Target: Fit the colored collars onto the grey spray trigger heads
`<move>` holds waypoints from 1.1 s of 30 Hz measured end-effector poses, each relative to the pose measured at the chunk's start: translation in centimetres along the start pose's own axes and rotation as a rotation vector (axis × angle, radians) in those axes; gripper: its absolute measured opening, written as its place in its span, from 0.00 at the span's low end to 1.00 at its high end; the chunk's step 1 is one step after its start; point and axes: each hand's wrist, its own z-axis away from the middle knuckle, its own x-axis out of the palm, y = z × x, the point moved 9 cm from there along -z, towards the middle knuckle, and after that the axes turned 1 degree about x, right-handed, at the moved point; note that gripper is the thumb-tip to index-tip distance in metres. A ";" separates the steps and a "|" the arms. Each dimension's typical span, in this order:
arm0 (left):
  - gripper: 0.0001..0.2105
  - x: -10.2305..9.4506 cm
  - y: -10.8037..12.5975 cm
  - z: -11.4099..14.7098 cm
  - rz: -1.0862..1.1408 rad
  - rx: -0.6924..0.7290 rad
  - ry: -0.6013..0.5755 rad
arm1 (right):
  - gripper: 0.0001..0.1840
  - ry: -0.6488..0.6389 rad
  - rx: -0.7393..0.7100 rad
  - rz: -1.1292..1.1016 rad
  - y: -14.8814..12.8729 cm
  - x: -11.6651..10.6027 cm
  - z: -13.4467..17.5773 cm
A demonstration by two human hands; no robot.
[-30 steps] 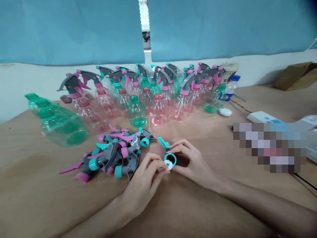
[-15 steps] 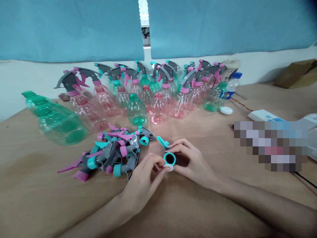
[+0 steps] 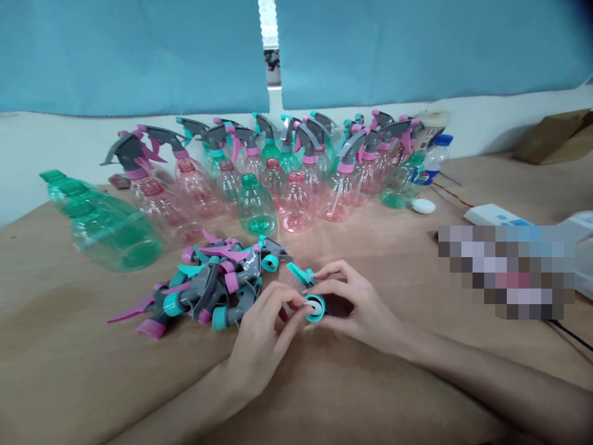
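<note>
Pepsi-logo bottle [image 3: 434, 165], left hand [image 3: 265, 322] pinching white disc [image 3: 315, 306] in teal collar [image 3: 317, 319], right hand [image 3: 359, 304] pinching teal-levered spray head [image 3: 307, 278]

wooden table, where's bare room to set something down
Bare tabletop shows between the right hand and the pixelated area, and at front left, between the trigger sprayer heads and the left forearm. It is crowded at the back with spray bottles, and left of centre with those heads.
</note>
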 end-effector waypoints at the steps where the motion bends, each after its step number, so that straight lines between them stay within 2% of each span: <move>1: 0.02 0.0 0.0 0.0 -0.005 -0.001 0.007 | 0.14 -0.001 -0.001 -0.002 0.0 0.0 0.0; 4: 0.02 -0.4 0.0 0.1 -0.027 0.008 0.040 | 0.14 0.002 0.004 -0.008 0.1 0.0 0.0; 7: 0.02 -0.7 1.2 0.2 -0.075 0.135 0.049 | 0.14 0.018 0.015 -0.015 0.3 -0.2 0.0; 10: 0.04 -0.3 2.8 0.4 -0.156 0.295 -0.008 | 0.14 0.029 0.007 -0.014 0.4 -0.3 0.0; 12: 0.05 0.0 3.3 0.4 -0.218 0.333 -0.047 | 0.13 0.032 -0.002 -0.015 0.4 -0.3 0.1; 17: 0.06 -0.2 3.8 0.4 -0.322 0.375 -0.031 | 0.13 0.038 -0.003 -0.023 0.4 -0.4 0.1; 22: 0.07 -0.1 4.3 0.5 -0.328 0.421 -0.021 | 0.13 0.039 -0.012 -0.016 0.4 -0.4 0.1; 33: 0.05 1.2 3.3 0.3 -0.274 0.328 -0.139 | 0.13 0.017 -0.045 0.048 0.4 -0.3 0.1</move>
